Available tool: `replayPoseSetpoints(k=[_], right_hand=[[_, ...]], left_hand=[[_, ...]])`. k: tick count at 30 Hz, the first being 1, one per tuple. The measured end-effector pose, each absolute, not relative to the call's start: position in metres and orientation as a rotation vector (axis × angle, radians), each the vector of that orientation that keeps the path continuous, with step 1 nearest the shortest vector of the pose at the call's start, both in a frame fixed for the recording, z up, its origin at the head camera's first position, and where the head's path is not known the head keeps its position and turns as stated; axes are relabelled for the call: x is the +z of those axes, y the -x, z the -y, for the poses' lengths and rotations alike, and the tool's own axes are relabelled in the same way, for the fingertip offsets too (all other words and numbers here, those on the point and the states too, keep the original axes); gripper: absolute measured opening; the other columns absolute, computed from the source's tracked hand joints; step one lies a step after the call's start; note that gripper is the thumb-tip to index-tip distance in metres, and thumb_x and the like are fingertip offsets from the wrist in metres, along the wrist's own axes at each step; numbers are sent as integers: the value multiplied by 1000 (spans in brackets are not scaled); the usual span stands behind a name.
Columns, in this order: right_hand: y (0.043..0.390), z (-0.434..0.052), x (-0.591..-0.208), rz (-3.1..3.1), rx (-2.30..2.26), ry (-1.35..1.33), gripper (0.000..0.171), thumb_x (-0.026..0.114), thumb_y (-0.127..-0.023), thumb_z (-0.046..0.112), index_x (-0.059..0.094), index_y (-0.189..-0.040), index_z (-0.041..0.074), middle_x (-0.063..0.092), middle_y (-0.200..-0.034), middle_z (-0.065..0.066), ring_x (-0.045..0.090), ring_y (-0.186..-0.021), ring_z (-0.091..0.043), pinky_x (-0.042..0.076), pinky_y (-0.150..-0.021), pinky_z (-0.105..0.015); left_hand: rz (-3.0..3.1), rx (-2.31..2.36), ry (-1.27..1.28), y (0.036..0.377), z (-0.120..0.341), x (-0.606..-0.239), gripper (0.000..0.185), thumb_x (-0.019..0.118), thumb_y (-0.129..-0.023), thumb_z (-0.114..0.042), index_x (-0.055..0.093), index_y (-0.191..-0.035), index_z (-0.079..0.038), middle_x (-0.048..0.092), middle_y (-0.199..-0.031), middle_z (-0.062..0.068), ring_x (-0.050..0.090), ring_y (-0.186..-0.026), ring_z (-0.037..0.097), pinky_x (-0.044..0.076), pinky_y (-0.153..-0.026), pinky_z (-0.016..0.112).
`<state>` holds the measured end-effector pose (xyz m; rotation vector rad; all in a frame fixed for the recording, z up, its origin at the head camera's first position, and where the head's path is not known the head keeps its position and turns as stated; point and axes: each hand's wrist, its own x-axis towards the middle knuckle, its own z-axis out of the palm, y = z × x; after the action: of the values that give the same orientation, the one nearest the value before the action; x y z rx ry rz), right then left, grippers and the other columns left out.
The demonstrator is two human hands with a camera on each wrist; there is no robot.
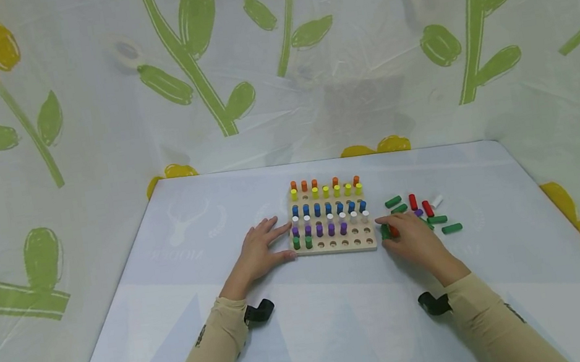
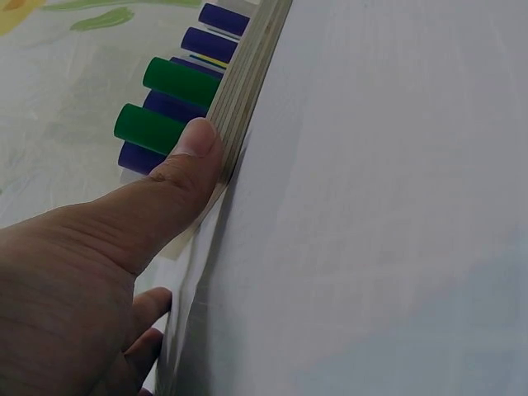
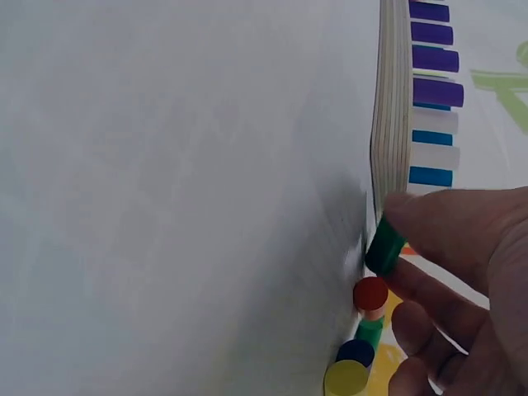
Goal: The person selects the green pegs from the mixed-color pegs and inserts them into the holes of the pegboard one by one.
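Note:
A wooden pegboard (image 1: pixel 336 249) lies on the table, bearing rows of orange, yellow, blue, white, purple and green pegs. My left hand (image 1: pixel 262 251) is spread at its left side. The thumb (image 2: pixel 195 140) presses the front edge near the corner, beside two upright green pegs (image 2: pixel 148 128), while a fingertip touches the left edge. Just off the board's right side, my right hand (image 1: pixel 417 243) pinches a green peg (image 3: pixel 385 246) between thumb and forefinger. That peg is tilted, low over the table. A red peg (image 3: pixel 370 294) sits close by it.
Right of the board lie several loose pegs, among them a red peg (image 1: pixel 413 201), a white peg (image 1: pixel 437 201) and a green peg (image 1: pixel 451 229). Behind the table (image 1: pixel 314 340) hangs a flower-printed curtain (image 1: pixel 378 93). Each wrist wears a black camera mount (image 1: pixel 260 311).

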<state>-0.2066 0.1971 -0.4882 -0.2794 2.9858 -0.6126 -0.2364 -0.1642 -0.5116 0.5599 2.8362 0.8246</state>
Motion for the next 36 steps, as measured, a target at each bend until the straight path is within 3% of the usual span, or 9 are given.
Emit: replayPoseSetpoints(k=[3, 7, 10, 14, 17, 24, 27, 36], right_hand=[[204, -197, -487, -2973, -645, 268, 50, 76, -93, 23, 62, -139, 10, 62, -135, -16, 54, -122, -37, 49, -103, -57], [201, -198, -484, -2974, -696, 277, 45, 72, -96, 28, 63, -136, 10, 68, -112, -10, 57, -100, -29, 55, -86, -47], [200, -199, -484, -2975, -724, 293, 40, 69, -98, 30, 65, -133, 10, 64, -95, -4, 53, -85, -22, 52, -72, -36], [200, -199, -485, -2967, -763, 268, 34, 67, -100, 30, 69, -129, 12, 61, -84, 0, 52, -79, -19, 46, -64, -29], [200, -199, -485, -2982, -790, 226, 30, 67, -100, 28, 71, -125, 13, 62, -83, 0, 52, -78, -20, 46, -63, -29], [199, -200, -482, -3037, -825, 205, 21, 68, -99, 23, 70, -118, 15, 75, -102, -7, 55, -81, -21, 47, -65, -30], [199, -201, -483, -3058, -835, 220, 16, 69, -99, 21, 69, -114, 15, 75, -101, -7, 55, -79, -21, 47, -64, -30], [200, -200, -483, -3057, -798, 228, 25, 75, -94, 15, 66, -117, 11, 72, -107, -8, 54, -78, -21, 48, -66, -30]], left_hand=[[-2839, 829, -566, 236, 164, -511, 79, 79, -85, -49, 48, -153, -24, 29, -165, 13, 17, -154, 37, 5, -125, 56], [-2833, 825, -557, 235, 164, -511, 79, 78, -86, -50, 47, -154, -26, 28, -166, 12, 16, -155, 35, 4, -126, 54], [-2830, 835, -558, 235, 164, -510, 78, 78, -86, -49, 48, -154, -25, 29, -166, 13, 16, -155, 35, 4, -126, 54], [-2826, 848, -560, 234, 164, -509, 78, 79, -86, -48, 48, -153, -24, 29, -165, 13, 16, -155, 36, 4, -126, 54], [-2829, 847, -560, 234, 164, -509, 77, 79, -86, -48, 48, -153, -24, 29, -166, 13, 16, -155, 36, 4, -126, 54], [-2839, 838, -568, 236, 165, -513, 78, 78, -86, -49, 47, -154, -25, 28, -166, 13, 16, -155, 36, 4, -126, 54], [-2837, 842, -564, 236, 165, -512, 77, 78, -87, -49, 47, -154, -25, 28, -166, 13, 16, -155, 36, 4, -126, 55], [-2832, 827, -548, 236, 164, -512, 77, 78, -87, -49, 47, -154, -26, 28, -166, 12, 15, -155, 35, 3, -126, 54]])
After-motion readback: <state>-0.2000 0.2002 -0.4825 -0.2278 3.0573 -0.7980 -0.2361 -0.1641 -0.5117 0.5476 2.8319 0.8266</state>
